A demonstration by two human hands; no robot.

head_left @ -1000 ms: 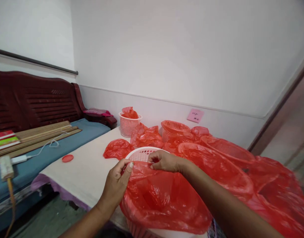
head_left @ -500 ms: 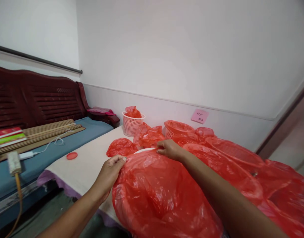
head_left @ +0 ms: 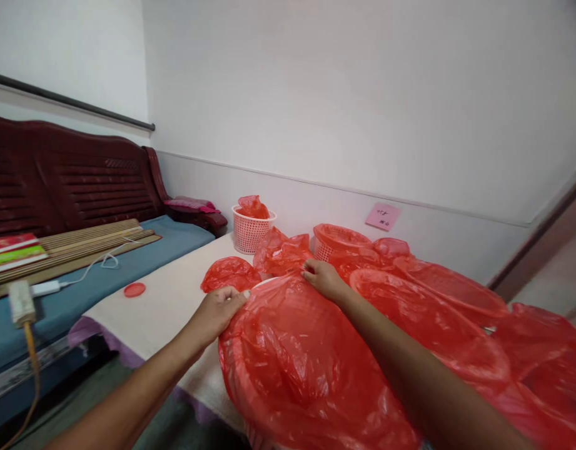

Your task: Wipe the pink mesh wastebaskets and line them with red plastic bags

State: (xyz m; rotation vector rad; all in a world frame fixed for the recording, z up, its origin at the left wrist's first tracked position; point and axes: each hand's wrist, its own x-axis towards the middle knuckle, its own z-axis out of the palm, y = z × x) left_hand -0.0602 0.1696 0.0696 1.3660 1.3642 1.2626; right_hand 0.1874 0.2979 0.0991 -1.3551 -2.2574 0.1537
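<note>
A red plastic bag lines and covers a white basket whose rim shows at the far edge. With my left hand I pinch the bag at the rim's left side, thumb on top. My right hand grips the bag's edge at the far side, fingers closed and the film pulled up slightly. Most of the basket lies hidden beneath the red film. Just beyond my hands sit a crumpled red bag and a flatter red bundle.
A white perforated basket with a red bag inside stands near the wall. Several bag-covered baskets crowd the right side. A red disc lies on the table. Left is a wooden sofa with a power strip.
My right hand has drawn the bag's edge up a little at the far rim. My left hand has shifted slightly right along the rim, still pinching the film.
</note>
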